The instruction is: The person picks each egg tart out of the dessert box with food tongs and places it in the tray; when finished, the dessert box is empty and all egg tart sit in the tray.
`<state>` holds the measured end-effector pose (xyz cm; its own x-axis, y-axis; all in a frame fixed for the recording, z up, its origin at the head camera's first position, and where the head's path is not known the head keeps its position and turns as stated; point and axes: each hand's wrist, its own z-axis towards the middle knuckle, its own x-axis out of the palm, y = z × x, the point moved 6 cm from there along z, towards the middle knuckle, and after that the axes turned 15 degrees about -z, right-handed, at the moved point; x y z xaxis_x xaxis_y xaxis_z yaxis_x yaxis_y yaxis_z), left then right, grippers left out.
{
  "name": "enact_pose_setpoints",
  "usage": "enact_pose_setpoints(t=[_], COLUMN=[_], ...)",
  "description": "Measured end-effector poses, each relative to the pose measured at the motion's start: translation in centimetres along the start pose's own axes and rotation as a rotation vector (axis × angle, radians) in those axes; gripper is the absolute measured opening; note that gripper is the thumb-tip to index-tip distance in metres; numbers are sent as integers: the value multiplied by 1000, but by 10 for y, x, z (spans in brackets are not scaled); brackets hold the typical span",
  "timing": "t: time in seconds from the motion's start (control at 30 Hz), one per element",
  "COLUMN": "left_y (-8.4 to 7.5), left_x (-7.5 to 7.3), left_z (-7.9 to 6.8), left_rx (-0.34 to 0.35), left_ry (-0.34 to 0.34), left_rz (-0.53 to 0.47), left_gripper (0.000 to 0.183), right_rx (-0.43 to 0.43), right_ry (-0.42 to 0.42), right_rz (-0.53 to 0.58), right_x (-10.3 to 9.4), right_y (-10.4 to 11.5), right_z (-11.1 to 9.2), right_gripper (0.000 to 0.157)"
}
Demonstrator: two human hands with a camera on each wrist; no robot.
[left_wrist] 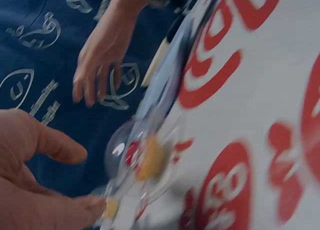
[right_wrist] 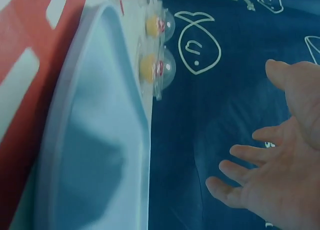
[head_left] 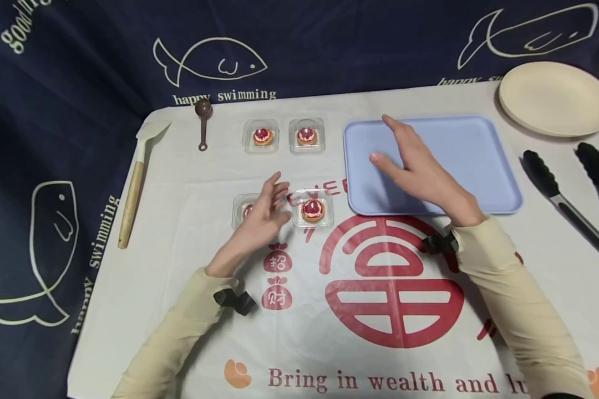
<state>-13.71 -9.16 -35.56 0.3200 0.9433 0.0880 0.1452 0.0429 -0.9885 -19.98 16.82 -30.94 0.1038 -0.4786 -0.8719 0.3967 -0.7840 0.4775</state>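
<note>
My left hand hovers over the near-left boxed tart and partly hides it. Its fingers are loosely bent, with nothing between them. Just right of it sits another tart in a clear plastic box, red on top with a yellow-orange crust. Two more boxed tarts, the far-left tart and the far-right tart, stand in a row behind. Above the light blue tray is my right hand, fingers extended and thumb apart, holding nothing; its shadow falls on the tray in the right wrist view.
A cream plate lies at the back right, with black-tipped tongs in front. On the left are a spatula with a wooden handle and a brown measuring spoon. A printed white cloth covers the table.
</note>
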Motion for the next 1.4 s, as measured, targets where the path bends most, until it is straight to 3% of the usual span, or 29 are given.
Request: enact_pose_setpoints(t=[0.13,0.3,0.4,0.57,1.03,1.4], left_y=[12,24,29,35,44,46], left_x=[12,17,17,19,21,21], left_z=[-3,-1,0,3,12,12], left_rx=[-43,-82,-75,-33,-24,26], left_ry=[-12,-66,-97,-114,-174,-168], left_rz=[45,29,35,141,250,317], left_gripper=[94,104,106,111,112,107], right_rx=[-46,-110,-134,-194,-266,-217], right_ry=[46,177,276,381,418,444], right_rz=[5,-3,9,15,-54,-43], right_x=[10,32,49,69,90,94], right_y=[10,27,37,52,62,59], right_z=[4,7,7,8,17,23], right_gripper=[77,87,93,96,79,68])
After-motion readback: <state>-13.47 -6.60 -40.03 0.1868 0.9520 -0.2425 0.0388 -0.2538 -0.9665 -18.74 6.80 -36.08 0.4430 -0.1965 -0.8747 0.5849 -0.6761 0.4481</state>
